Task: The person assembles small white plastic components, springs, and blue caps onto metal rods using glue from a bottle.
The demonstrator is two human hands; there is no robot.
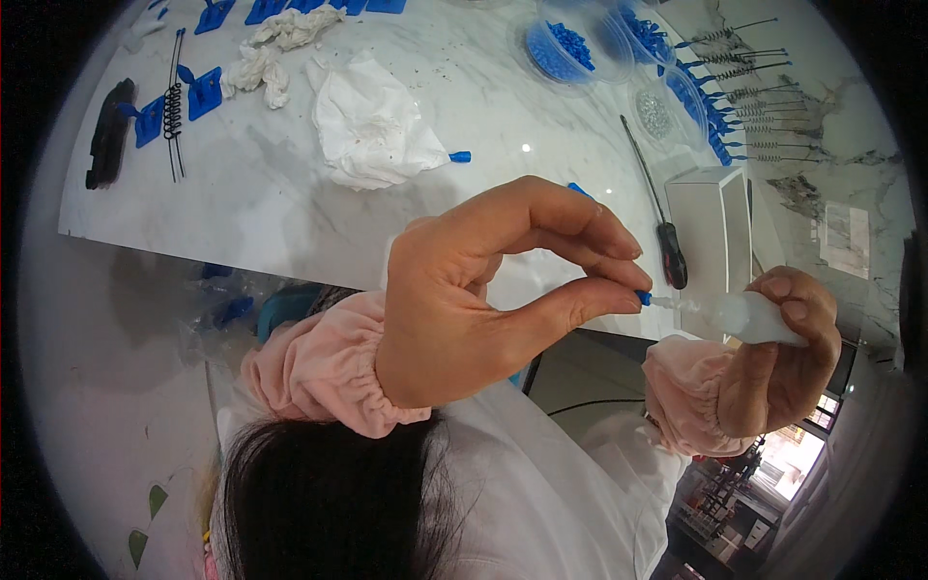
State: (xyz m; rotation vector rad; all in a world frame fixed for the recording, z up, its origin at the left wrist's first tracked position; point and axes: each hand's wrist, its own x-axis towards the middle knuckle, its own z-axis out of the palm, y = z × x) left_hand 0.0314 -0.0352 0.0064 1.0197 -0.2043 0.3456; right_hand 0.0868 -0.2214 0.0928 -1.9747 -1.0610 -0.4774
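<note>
My left hand point(474, 309) pinches a small blue plastic piece point(645, 298) between thumb and fingertips; most of it is hidden by them. Level with it on the right, my right hand point(793, 362) is wrapped round a small white squeeze bottle point(749, 317). The bottle lies tilted on its side, its clear narrow nozzle point(667, 303) pointing left at the blue piece. Tip and piece meet or almost meet; whether they touch I cannot tell. Both hands are above the table's near edge. Beyond them on the marble-patterned table point(271, 208) lies a loose blue cap point(461, 157).
A screwdriver point(669, 253) lies beside a white box point(710, 227) on the right. Tubs of blue pieces point(561, 50) and clear beads point(652, 116) stand behind. Coiled wires point(764, 72) line the far right. Crumpled tissue point(372, 121), a dark tool point(111, 135) and blue clips point(205, 94) lie left.
</note>
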